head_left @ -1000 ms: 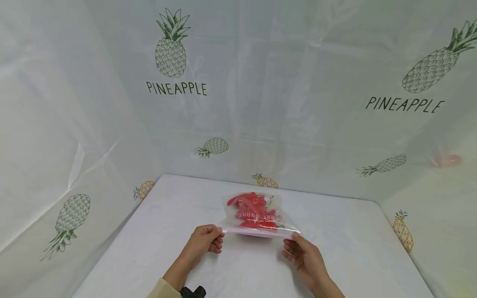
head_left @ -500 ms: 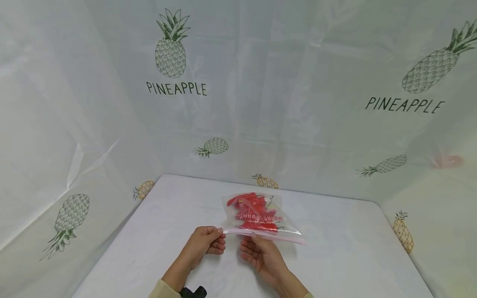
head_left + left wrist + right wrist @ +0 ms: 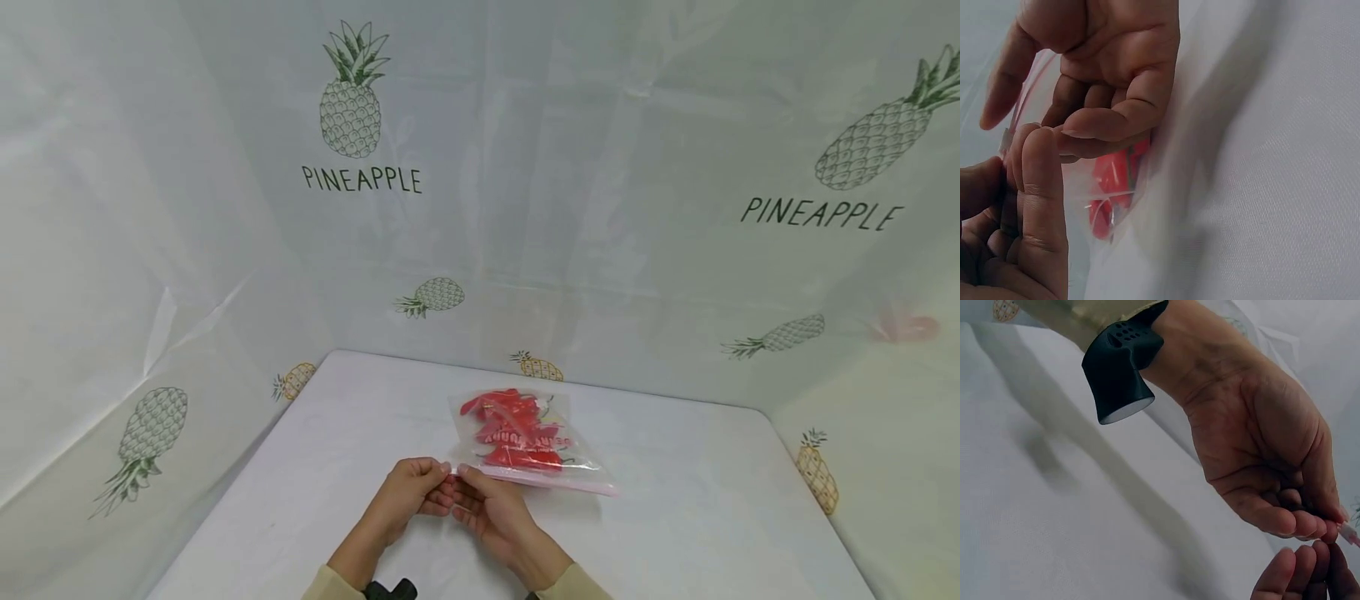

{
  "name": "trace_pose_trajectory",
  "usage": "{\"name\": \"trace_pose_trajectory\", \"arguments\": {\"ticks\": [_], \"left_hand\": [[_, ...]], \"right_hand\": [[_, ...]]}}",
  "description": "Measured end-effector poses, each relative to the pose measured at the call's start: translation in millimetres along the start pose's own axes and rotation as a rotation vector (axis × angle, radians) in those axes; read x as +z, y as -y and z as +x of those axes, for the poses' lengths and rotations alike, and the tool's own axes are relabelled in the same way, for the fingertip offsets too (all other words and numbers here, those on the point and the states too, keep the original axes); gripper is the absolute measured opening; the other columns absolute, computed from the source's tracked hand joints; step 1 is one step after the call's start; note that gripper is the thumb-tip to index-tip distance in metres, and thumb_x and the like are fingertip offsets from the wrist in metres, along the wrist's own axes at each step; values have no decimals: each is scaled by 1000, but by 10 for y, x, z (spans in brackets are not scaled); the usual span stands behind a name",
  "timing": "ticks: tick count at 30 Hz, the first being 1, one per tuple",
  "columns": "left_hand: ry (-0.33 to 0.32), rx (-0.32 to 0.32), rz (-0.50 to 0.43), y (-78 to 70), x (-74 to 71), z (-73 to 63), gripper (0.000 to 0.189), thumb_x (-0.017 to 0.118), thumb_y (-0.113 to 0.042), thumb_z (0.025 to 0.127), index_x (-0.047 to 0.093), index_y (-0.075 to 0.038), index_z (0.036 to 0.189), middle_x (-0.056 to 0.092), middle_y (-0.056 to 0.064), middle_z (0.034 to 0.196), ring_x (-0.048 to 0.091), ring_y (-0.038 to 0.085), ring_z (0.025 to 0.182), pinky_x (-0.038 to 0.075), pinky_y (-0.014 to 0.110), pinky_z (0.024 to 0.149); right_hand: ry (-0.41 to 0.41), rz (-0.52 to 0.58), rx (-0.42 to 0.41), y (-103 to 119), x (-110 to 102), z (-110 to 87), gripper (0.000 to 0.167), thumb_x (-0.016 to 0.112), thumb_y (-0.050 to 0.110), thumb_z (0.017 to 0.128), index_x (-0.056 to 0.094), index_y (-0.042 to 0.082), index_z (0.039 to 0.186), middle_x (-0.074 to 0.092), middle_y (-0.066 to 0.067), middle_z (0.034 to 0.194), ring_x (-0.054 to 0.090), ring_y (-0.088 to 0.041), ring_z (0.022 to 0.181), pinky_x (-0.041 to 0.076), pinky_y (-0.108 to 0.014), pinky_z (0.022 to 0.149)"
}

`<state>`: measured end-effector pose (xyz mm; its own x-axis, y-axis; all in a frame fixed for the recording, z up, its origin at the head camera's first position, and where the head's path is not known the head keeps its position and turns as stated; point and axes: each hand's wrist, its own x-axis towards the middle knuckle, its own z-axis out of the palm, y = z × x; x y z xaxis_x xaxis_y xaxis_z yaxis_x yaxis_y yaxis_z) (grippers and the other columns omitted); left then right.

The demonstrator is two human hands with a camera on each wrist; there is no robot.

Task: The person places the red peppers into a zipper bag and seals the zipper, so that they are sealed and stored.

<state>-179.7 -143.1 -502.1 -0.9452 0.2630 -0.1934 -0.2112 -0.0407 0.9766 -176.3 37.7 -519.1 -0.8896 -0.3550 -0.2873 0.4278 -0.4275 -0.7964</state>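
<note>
A clear zip bag with a pink zip edge and printed lettering lies on the white table. Red chilli peppers with green stems show through its plastic. My left hand pinches the bag's near left corner between thumb and forefinger. Right beside it, my right hand has its thumb on top of the zip edge, fingers curled beneath. The two hands' fingertips almost meet. A small white zip slider shows by the left fingertips in the left wrist view, and part of the zip edge is hidden behind the hands.
The white table reaches back to a hanging sheet printed with pineapples, which also runs along both sides. A dark wrist camera sits on the left wrist below a beige sleeve.
My right hand has slid left along the zip edge, from the bag's right corner to beside my left hand. The left hand stays at the left corner; the bag has barely moved.
</note>
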Motion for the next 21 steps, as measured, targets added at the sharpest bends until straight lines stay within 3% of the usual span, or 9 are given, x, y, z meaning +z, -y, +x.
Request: {"name": "trace_pose_trajectory", "arguments": {"ticks": [11,21], "left_hand": [[-17,1,20,5,31,19,29,61,-22,108,66,0,89,66,0,76,66,8,65,62,24,61],[-73,45,97,-18,76,10,30,60,-19,108,63,2,87,62,1,76,60,10,65,57,22,58]], "right_hand": [[-109,-46,-12,11,27,15,15,73,19,99,77,5,100,72,2,81,64,-7,73,56,-19,67],[-173,-45,-10,51,78,14,11,73,17,96,75,6,93,69,2,76,62,-9,69,56,-20,65]]}}
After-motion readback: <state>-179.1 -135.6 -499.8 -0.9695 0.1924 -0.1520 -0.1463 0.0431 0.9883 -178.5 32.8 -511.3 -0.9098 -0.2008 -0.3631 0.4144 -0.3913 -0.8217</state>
